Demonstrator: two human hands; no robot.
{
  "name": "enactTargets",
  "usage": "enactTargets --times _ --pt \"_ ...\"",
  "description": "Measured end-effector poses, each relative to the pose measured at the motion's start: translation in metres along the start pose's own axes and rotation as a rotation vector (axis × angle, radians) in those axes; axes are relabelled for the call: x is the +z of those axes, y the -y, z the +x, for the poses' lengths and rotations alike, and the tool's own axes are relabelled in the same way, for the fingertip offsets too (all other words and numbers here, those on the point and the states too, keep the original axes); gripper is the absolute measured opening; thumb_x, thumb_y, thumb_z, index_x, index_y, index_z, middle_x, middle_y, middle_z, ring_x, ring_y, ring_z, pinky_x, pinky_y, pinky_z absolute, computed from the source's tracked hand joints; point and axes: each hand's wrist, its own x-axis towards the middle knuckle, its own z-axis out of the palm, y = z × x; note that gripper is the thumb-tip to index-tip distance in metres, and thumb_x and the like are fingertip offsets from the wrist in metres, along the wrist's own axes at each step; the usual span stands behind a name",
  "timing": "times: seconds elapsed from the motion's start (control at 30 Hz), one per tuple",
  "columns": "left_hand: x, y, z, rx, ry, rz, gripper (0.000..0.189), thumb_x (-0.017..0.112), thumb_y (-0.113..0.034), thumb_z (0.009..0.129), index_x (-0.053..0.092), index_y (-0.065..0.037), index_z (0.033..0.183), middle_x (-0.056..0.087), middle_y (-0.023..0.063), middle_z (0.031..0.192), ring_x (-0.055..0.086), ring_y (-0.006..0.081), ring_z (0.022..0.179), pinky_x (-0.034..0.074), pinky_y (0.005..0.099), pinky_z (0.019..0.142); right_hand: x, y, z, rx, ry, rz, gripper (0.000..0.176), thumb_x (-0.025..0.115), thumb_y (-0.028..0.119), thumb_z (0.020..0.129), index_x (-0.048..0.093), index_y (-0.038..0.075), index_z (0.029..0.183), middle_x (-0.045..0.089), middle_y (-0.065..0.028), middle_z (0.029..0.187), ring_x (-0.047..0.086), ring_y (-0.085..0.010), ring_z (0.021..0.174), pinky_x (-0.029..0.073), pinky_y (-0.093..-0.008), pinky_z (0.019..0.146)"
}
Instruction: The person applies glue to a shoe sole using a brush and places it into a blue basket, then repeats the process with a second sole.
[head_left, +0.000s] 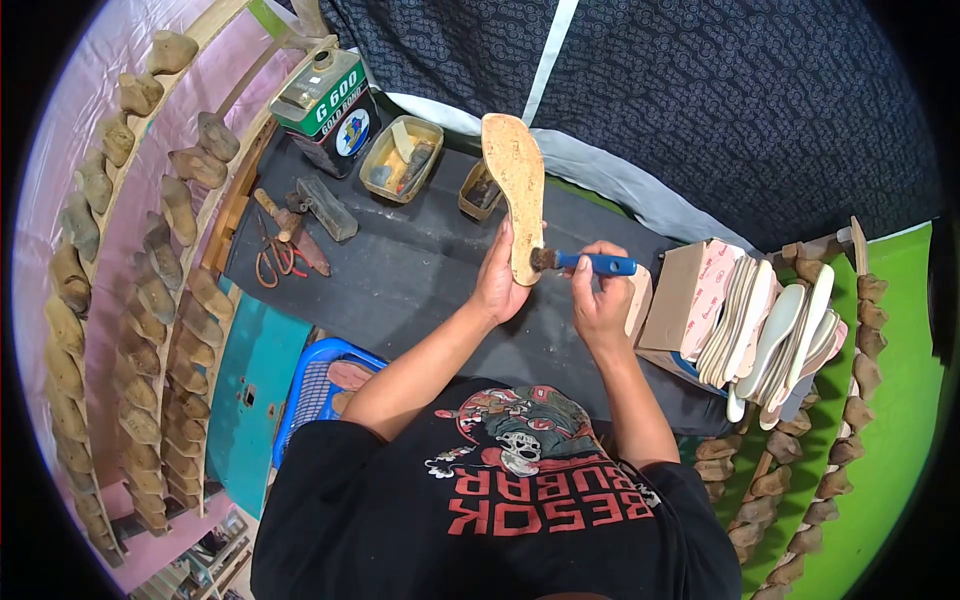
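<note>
My left hand (pixel 500 275) holds a tan shoe insole (pixel 515 165) by its narrow heel end, with the wide toe end pointing away from me. In my right hand (pixel 601 300) is a brush with a blue handle (pixel 610 265). The brush's dark bristles (pixel 543 260) touch the insole near the heel. Just beyond the insole, to its left, stands a small open container (pixel 480 192) with dark contents. Part of a light, flat piece (pixel 638 300) shows on the table to the right of my right hand.
On the dark table (pixel 400 260) are a G 600 can (pixel 325 110), a tub of tools (pixel 402 160), scissors (pixel 268 262), a hammer (pixel 282 220) and a grey block (pixel 328 208). Insoles (pixel 735 315) stand packed by a box (pixel 685 295) at right. A blue basket (pixel 300 385) stands front left.
</note>
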Motion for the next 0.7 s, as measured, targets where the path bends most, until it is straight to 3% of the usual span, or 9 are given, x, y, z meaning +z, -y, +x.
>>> enactTargets --times 0.27,0.37,0.47,0.57,0.7 --pt "0.000 0.006 -0.001 -0.036 -0.052 0.021 0.055 0.041 -0.049 0.112 0.042 -0.015 0.156 0.058 -0.0005 0.132 0.057 0.0104 0.113 0.050 0.0308 0.090 -0.002 0.000 0.002 -0.040 -0.001 0.036 0.014 0.064 0.007 0.100 0.057 -0.003 0.109 0.066 -0.0122 0.092 0.068 -0.0207 0.074 0.055 -0.0347 0.069" --pt "-0.005 0.007 -0.003 -0.056 0.016 0.037 0.056 0.040 -0.047 0.113 0.040 -0.014 0.157 0.059 -0.0004 0.132 0.058 0.0105 0.113 0.050 0.0311 0.092 -0.003 -0.010 0.005 -0.016 -0.035 0.040 0.015 0.064 0.008 0.101 0.057 -0.002 0.109 0.066 -0.0130 0.093 0.068 -0.0207 0.075 0.054 -0.0348 0.069" --pt "-0.009 0.010 -0.004 -0.053 0.082 0.024 0.054 0.039 -0.047 0.113 0.041 -0.014 0.156 0.059 -0.0001 0.132 0.059 0.0103 0.113 0.050 0.0310 0.094 -0.004 -0.010 0.009 -0.010 -0.053 0.019 0.015 0.065 0.007 0.099 0.058 -0.002 0.109 0.067 -0.0141 0.094 0.068 -0.0224 0.075 0.055 -0.0353 0.070" --pt "0.002 0.008 -0.002 -0.023 -0.026 0.047 0.054 0.039 -0.048 0.113 0.043 -0.013 0.153 0.060 0.0002 0.130 0.059 0.0108 0.110 0.051 0.0309 0.092 -0.004 -0.001 0.002 -0.050 -0.013 -0.034 0.015 0.066 0.006 0.097 0.059 -0.002 0.108 0.067 -0.0147 0.095 0.068 -0.0245 0.075 0.055 -0.0355 0.070" --pt "-0.006 0.009 -0.002 -0.061 -0.019 0.031 0.052 0.040 -0.050 0.112 0.049 -0.012 0.146 0.062 0.0014 0.127 0.062 0.0128 0.108 0.051 0.0314 0.091 -0.002 -0.005 -0.002 -0.053 -0.011 0.003 0.015 0.066 0.006 0.097 0.059 -0.003 0.107 0.067 -0.0152 0.096 0.069 -0.0263 0.076 0.055 -0.0359 0.071"
